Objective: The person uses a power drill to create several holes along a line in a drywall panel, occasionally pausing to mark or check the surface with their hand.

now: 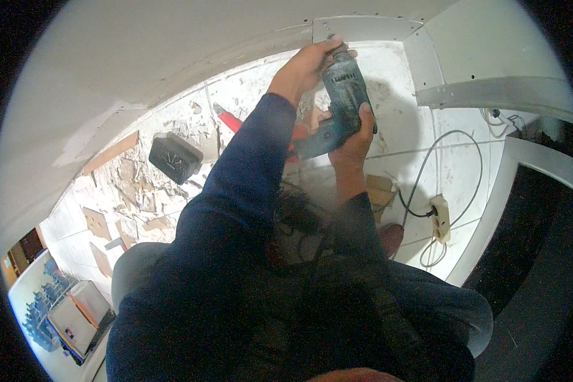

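Observation:
A dusty teal power drill (345,92) is held up in front of me, its chuck end toward the wall panel at the top. The fingers of my left hand (299,71) close round the chuck end. My right hand (355,141) grips the drill around its handle and lower body. A bit tip seems to show just past my left fingers, close to the panel strip (369,28); whether it touches cannot be made out. Partly behind my left forearm lies a red tool (228,118) on the floor.
A black tub (175,158) stands amid broken plaster scraps (130,184) on the white tiles. To the right, a cable (481,165) loops round to a cream power strip (439,219). A dark-panelled frame (509,216) is at far right, a light bin (51,312) at lower left.

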Demonstrator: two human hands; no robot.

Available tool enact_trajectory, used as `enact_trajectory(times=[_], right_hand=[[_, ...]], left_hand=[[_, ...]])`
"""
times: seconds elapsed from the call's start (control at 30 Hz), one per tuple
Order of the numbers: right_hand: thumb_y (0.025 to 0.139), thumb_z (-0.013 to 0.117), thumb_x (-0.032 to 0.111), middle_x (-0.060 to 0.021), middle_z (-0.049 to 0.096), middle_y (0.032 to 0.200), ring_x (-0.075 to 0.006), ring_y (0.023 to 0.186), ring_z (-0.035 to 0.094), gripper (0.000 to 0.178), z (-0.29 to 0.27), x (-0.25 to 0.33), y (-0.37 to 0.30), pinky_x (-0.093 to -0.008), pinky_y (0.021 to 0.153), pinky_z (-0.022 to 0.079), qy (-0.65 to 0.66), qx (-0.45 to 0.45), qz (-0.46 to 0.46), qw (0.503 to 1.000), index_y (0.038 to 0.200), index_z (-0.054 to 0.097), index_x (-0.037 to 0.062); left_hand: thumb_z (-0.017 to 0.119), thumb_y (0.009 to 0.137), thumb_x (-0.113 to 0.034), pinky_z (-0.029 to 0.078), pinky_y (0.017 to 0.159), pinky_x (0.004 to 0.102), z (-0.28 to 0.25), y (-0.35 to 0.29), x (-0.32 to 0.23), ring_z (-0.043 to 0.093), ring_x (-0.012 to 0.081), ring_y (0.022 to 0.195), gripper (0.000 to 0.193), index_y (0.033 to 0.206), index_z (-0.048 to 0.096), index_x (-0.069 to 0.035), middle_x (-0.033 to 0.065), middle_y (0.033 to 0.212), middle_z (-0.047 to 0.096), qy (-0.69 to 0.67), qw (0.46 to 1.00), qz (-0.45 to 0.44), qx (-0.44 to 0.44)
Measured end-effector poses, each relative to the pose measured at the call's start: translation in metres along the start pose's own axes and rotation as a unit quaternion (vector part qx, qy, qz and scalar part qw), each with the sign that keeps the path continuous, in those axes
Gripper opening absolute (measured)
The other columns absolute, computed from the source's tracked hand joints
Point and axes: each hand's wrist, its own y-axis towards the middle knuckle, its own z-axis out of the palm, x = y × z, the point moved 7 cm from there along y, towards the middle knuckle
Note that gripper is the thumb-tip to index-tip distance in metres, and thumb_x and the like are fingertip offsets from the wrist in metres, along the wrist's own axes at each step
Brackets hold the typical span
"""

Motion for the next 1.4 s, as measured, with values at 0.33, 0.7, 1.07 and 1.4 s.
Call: enact_trajectory(times=[0.33, 0.7, 1.07, 1.4], right_hand=[[0.091, 0.056, 0.038, -0.014, 0.062, 0.096, -0.0224, 0.079, 0.064, 0.043, -0.008, 0.004, -0.004, -0.0372, 0.067, 0.054, -0.124, -0.097, -0.09, 0.983, 0.108, 0.055, -0.0022], [0.091, 0.055, 0.037, -0.0126, 0.06, 0.09, -0.0234, 0.072, 0.061, 0.039, 0.004, -0.004, -0.003, -0.037, 0.063, 0.053, 0.003, -0.022, 0.007, 1.0, 0.109, 0.053, 0.0023], [0.091, 0.056, 0.038, -0.0132, 0.06, 0.088, -0.025, 0.069, 0.061, 0.041, 0.021, -0.016, -0.008, -0.039, 0.06, 0.052, 0.037, 0.015, 0.021, 0.999, 0.111, 0.052, 0.0029], [0.09, 0.056, 0.037, -0.012, 0.06, 0.087, -0.0245, 0.07, 0.061, 0.04, 0.024, -0.021, -0.011, -0.0374, 0.06, 0.052, 0.103, 0.008, 0.052, 0.993, 0.111, 0.052, 0.0029]], left_hand=[[0.072, 0.075, -0.046, 0.053, 0.075, 0.0395, -0.002, -0.009, -0.024, 0.069, 0.0328, 0.078, 0.053, 0.08, 0.07, 0.006, 0.0204, 0.08, 0.069, 0.238, 0.959, 0.065, -0.141], [0.053, 0.097, -0.026, 0.051, 0.086, 0.0397, 0.017, -0.009, -0.027, 0.065, 0.0263, 0.096, 0.028, 0.109, 0.056, -0.001, 0.0184, 0.107, 0.067, 0.188, 0.98, 0.051, 0.047], [0.059, 0.083, -0.059, 0.052, 0.081, 0.0417, -0.001, 0.013, 0.0, 0.068, 0.0331, 0.087, 0.062, 0.08, 0.071, 0.002, 0.0249, 0.092, 0.069, -0.08, 0.992, 0.011, 0.095], [0.064, 0.084, -0.048, 0.052, 0.075, 0.0438, -0.011, 0.024, 0.011, 0.067, 0.0302, 0.081, 0.051, 0.083, 0.07, 0.003, 0.0158, 0.083, 0.069, -0.125, 0.985, 0.033, 0.118]])
